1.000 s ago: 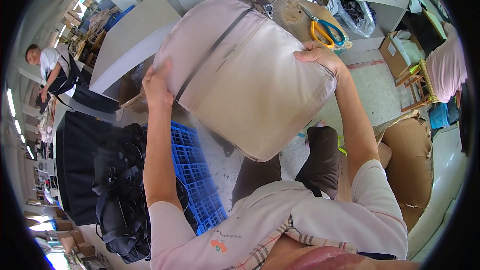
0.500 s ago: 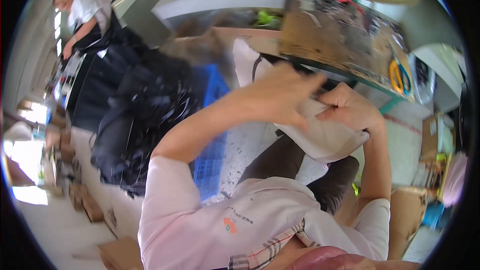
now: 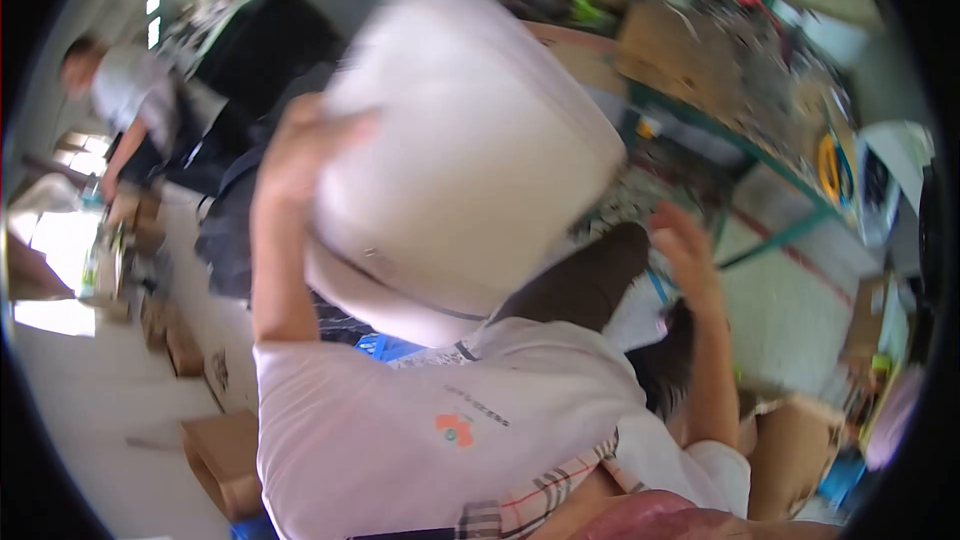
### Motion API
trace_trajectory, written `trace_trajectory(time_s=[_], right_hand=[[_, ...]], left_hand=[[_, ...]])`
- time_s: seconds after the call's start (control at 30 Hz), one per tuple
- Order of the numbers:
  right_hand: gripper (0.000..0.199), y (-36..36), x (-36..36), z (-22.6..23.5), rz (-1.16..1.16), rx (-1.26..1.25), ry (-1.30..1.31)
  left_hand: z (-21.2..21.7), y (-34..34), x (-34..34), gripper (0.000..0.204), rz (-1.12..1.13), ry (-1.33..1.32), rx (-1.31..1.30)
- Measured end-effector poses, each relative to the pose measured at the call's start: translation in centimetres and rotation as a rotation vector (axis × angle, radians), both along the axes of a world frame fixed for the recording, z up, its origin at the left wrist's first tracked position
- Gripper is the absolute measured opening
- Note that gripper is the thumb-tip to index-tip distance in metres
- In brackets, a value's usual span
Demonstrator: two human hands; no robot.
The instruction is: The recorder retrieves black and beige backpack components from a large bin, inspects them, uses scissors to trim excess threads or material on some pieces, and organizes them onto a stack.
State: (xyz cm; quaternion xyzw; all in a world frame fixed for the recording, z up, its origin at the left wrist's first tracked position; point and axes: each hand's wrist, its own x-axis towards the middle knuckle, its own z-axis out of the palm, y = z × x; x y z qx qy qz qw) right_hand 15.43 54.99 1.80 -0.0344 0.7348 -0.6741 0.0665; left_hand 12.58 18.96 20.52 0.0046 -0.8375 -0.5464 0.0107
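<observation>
A large pale cream padded bag (image 3: pixel 460 150) with a dark strap along its lower edge fills the upper middle of the view, blurred by motion. My left hand (image 3: pixel 300 145) is raised and grips the bag's left side. My right hand (image 3: pixel 682 245) is lower on the right, apart from the bag, fingers spread and holding nothing. My brown trouser leg (image 3: pixel 590 280) shows beneath the bag.
Another person (image 3: pixel 120 100) in a light shirt stands at the far left beside dark bags (image 3: pixel 255 70). Cardboard boxes (image 3: pixel 215 455) lie at lower left and lower right. A green-framed bench (image 3: pixel 760 180) with clutter runs along the upper right. A blue crate (image 3: pixel 385 345) peeks out under the bag.
The view has swung to the right. The bag, low in front of both hands before, is now lifted high on my left hand. My right hand has let go of it.
</observation>
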Motion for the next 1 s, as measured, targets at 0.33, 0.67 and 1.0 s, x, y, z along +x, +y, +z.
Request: trace_trajectory(time_s=[0.33, 0.67, 1.0], right_hand=[[0.038, -6.5, 2.1, -0.6, 0.086, -0.609, -0.167], [0.016, 4.7, -4.0, 7.1, -0.133, -0.018, 0.212], [0.018, 10.7, -10.6, 8.4, -0.357, 0.160, 0.190]], left_hand=[[-8.5, -0.2, 0.4, 0.045, 0.137, 0.203, 0.811], [-12.7, 5.8, -7.3, 0.051, -0.090, 0.044, 1.074], [-18.4, 11.6, -12.0, 0.044, -0.261, -0.179, 1.630]])
